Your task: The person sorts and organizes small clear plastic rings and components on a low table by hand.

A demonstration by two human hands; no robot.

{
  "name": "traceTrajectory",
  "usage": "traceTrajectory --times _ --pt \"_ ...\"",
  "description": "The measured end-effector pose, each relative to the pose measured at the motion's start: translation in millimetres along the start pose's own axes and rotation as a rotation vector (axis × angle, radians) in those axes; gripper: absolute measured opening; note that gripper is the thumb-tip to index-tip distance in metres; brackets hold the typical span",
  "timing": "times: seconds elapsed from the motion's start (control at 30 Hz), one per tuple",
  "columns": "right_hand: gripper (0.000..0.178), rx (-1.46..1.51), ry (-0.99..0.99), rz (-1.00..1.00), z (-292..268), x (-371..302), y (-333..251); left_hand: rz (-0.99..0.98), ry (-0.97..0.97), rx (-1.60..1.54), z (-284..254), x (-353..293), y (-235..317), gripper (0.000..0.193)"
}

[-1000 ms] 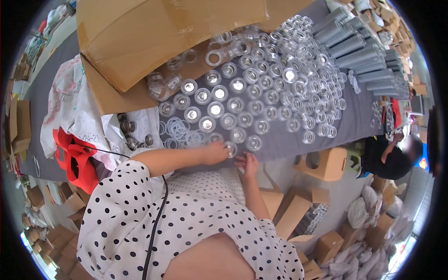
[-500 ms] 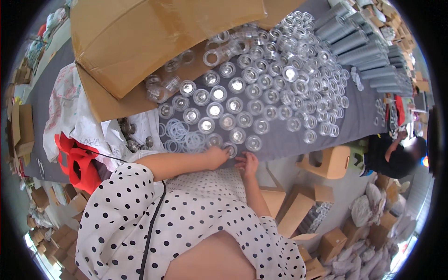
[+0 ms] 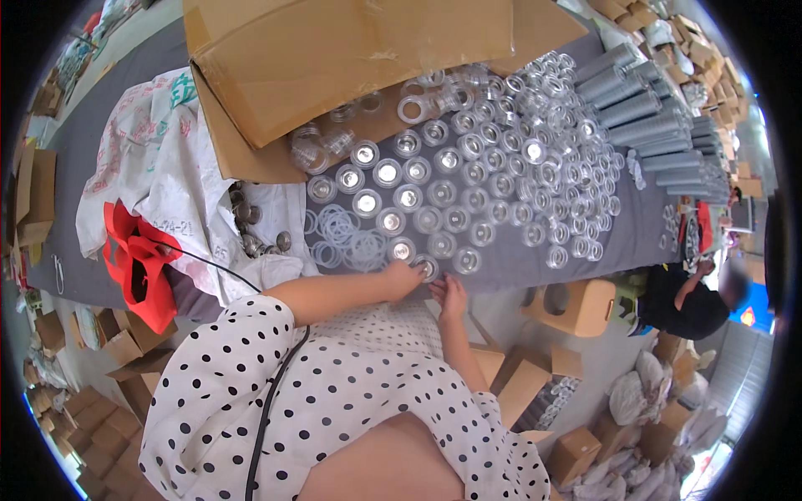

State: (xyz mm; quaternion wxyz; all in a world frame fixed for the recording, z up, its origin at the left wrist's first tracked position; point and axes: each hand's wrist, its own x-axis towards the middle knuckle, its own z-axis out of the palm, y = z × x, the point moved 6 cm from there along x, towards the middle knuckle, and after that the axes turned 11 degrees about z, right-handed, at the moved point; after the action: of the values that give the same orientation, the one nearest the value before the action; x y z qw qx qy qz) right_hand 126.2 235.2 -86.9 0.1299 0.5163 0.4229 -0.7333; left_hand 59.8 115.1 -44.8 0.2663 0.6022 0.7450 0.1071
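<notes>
My left hand is at the table's near edge, its fingers closed on a clear round plastic container with a silvery middle. Just to the right is my right hand, its fingers apart and their tips close to that container's lower right side. I cannot make out whether they touch it. Beside my left hand lies a loose pile of translucent rings. More clear round containers stand in rough rows beyond my hands, many with shiny metal discs inside.
A large cardboard box lies tipped at the back, with clear parts at its mouth. A white sack with metal pieces and a red bag sit left. Stacked grey tubes, a tan stool and a person are to the right.
The view has shifted, so the table's things appear displaced. My left hand stays at the same container, and my right hand's fingers are drawn in slightly closer to it.
</notes>
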Motion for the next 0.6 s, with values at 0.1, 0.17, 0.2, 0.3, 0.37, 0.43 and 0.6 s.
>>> traceTrajectory --times 0.1,0.17,0.2,0.3,0.37,0.43,0.6 --pt "0.034 -0.016 0.007 -0.021 3.0 -1.5 10.5 -0.022 0.038 -0.004 1.3 -0.1 3.4 0.063" --pt "0.035 0.0 0.017 -0.013 5.3 -4.4 14.7 -0.053 0.07 -0.005 1.5 -1.1 1.7 0.06" --pt "0.035 0.013 0.022 -0.003 8.4 -6.8 15.2 -0.053 0.066 -0.005 3.6 1.0 1.0 0.06" --pt "0.036 -0.003 0.038 0.003 12.3 -10.1 13.8 -0.064 0.01 -0.005 11.9 10.8 0.0 0.054" --pt "0.036 0.005 0.025 0.004 12.0 -7.0 13.2 -0.151 0.031 -0.059 15.9 13.5 -3.8 0.049" --pt "0.036 0.002 0.003 0.006 19.1 -6.1 13.6 -0.212 0.097 -0.174 48.9 22.1 -16.1 0.048" --pt "0.039 -0.013 -0.031 -0.011 11.1 6.8 15.5 -0.217 0.145 -0.196 28.4 24.3 -8.1 0.047"
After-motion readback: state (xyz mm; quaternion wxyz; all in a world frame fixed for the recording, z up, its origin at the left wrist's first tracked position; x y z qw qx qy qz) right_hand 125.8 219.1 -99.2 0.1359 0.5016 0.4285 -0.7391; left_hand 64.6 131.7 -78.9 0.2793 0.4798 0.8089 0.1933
